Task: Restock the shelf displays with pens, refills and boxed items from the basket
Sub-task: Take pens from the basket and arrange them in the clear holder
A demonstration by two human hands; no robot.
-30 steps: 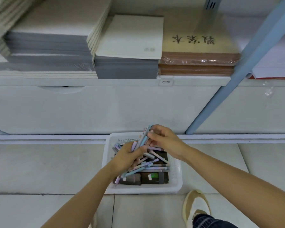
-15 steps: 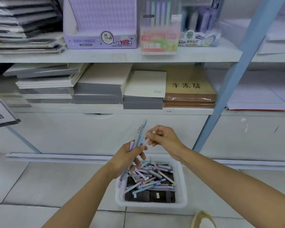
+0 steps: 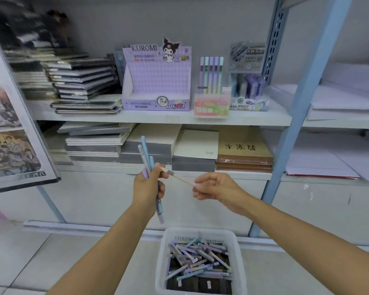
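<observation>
My left hand (image 3: 148, 188) grips a bundle of pastel pens (image 3: 145, 153) upright in front of the lower shelf. My right hand (image 3: 213, 186) pinches one end of a pale pink pen (image 3: 179, 177); its other end touches my left thumb. Below on the floor stands a white basket (image 3: 164, 252) with several loose pastel pens (image 3: 198, 258) over dark boxes (image 3: 200, 285). On the upper shelf stand a purple Kuromi display box (image 3: 156, 81), a clear pen display (image 3: 211, 103) holding several upright pens, and a refill display (image 3: 248, 81).
Stacks of notebooks (image 3: 83, 81) fill the upper shelf's left side, and more notebooks (image 3: 196, 150) and brown wrapped pads (image 3: 243, 154) lie on the lower shelf. A blue shelf post (image 3: 296, 124) slants at the right. A poster board (image 3: 13, 135) leans at the left.
Both hands have risen from the basket to shelf height. My view tilted up, bringing the upper shelf displays into sight. My right hand has drawn one pink pen sideways, away from the bundle.
</observation>
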